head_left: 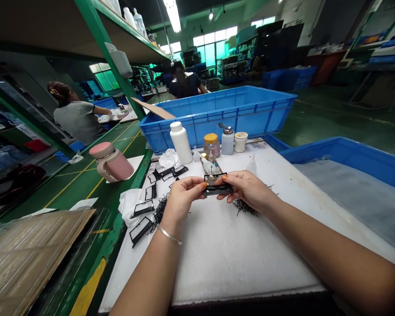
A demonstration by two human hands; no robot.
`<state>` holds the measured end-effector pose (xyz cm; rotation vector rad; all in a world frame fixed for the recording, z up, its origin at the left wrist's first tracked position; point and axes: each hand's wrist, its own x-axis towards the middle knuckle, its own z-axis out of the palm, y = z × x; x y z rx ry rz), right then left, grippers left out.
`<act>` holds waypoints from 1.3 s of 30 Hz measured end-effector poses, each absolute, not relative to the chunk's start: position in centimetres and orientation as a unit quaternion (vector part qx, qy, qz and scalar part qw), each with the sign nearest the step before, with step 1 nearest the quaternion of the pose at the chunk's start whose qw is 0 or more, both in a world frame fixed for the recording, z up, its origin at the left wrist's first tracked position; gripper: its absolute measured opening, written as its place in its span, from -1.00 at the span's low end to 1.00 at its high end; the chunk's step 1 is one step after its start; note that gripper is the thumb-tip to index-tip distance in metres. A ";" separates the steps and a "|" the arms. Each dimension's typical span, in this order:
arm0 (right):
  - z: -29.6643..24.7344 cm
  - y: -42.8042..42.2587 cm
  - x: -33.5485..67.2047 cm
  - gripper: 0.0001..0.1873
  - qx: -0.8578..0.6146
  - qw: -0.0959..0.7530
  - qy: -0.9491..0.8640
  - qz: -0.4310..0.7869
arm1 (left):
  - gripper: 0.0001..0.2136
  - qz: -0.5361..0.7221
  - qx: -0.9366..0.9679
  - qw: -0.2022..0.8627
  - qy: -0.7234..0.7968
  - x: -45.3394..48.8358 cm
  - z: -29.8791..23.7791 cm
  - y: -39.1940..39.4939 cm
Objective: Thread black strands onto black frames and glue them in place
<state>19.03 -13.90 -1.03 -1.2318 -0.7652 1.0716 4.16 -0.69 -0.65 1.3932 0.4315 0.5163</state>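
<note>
I hold a small black frame (218, 188) up over the middle of the desk (237, 263), a little above its white top. My left hand (181, 197) pinches its left end with thumb and fingers closed on it. My right hand (248, 188) grips its right end the same way, so both hands are clamped on the one piece. A thin bracelet (169, 235) sits on my left wrist. Under my right hand lies a little heap of thin black scraps (245, 207), and a second heap (158, 213) lies by my left hand. More black frames (141, 228) lie in a row near the left edge of the desk, some of them on a white cloth (128, 202). Behind the piece I hold stand a white bottle (181, 142), a jar with a yellow lid (211, 145), a pump bottle (228, 139) and a small white cup (240, 141), all close together in a line. A pink mug (112, 162) lies tipped on its side off to the left, on the green bench. A big blue bin (217, 109) sits just behind the bottles, and another blue bin (349, 153) is at the right. Far back on the left, two other people (77, 116) work at their own places.
</note>
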 end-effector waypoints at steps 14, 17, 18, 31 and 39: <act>-1.1 -13.9 19.5 -0.59 -0.585 0.594 -0.364 0.415 | -0.70 0.240 0.631 0.706 0.215 4.0 -0.6 -0.6; -0.9 -14.1 19.5 -0.60 -0.601 0.591 -0.378 0.382 | -0.73 0.264 0.672 0.654 0.225 4.0 -0.4 -0.8; -0.8 -14.1 19.5 -0.59 -0.609 0.592 -0.379 0.367 | -0.75 0.292 0.700 0.610 0.229 4.0 -0.3 -1.0; -0.4 -14.1 19.2 -0.58 -0.604 0.642 -0.330 0.337 | -0.94 0.373 0.903 0.209 0.033 3.8 -0.3 -2.3; -0.9 -13.7 19.3 -0.53 -0.555 0.674 -0.313 0.373 | -0.88 0.401 0.655 0.619 0.166 4.1 -0.5 -2.4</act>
